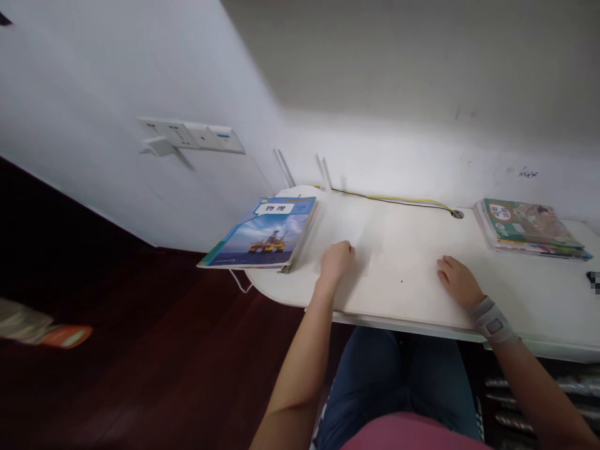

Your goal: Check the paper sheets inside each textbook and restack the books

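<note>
My left hand [336, 262] is closed in a fist over the white desk [403, 294], right of a stack of books. Its curled fingers hide whatever may be inside; a faint pale patch shows on the desk beside it. My right hand [460, 282], with a grey band [494, 322] on its wrist, rests on the desktop with its fingers loosely laid out and nothing visible in them. On top of the left stack lies a blue physics textbook [269, 234] with an oil rig on its cover.
Another pile of books [529, 225] lies at the right. Behind the left stack stands a white router [304, 189] with upright antennas. Yellow and black cables [398, 199] run along the wall to a desk hole [457, 214]. Wall sockets [192, 135] hold a plug. A person's foot [68, 335] shows at far left.
</note>
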Demonstrator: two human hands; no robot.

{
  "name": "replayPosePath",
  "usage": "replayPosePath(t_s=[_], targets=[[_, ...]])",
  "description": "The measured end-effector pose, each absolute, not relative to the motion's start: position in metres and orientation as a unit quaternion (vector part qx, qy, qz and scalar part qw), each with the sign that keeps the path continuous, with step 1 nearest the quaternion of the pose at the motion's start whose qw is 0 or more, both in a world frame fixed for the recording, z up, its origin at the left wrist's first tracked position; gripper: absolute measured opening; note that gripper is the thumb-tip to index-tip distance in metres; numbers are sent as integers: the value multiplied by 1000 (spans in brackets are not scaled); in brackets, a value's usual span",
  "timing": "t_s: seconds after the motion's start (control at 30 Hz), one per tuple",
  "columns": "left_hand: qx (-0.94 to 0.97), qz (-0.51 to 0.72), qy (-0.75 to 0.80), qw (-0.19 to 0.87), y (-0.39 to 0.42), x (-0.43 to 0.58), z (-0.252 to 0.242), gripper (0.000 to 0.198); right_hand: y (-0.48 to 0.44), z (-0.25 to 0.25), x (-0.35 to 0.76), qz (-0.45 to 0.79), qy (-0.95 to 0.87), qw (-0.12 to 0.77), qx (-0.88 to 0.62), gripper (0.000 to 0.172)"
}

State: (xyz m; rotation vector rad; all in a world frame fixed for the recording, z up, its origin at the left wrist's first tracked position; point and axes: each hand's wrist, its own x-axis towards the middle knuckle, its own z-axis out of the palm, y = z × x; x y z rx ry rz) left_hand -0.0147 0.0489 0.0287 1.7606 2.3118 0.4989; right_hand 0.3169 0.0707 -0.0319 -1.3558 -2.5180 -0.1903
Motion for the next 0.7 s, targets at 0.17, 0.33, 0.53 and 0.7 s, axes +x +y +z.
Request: replayPosePath(t_s=[0.17, 0.33, 0.53, 0.7], targets=[[586, 310, 725, 186, 46, 33, 46, 22, 32, -26, 246, 101, -838, 316, -432, 72], [570, 551, 497, 352, 19, 94, 80, 18, 22, -10, 218, 151, -699, 505, -484, 70], [487, 632, 517, 310, 6, 67, 89, 20, 37, 19, 306, -90, -646, 568, -502, 30], [505, 469, 700, 184, 23, 18, 40, 20, 19, 14, 365, -250, -712, 430, -495, 31]])
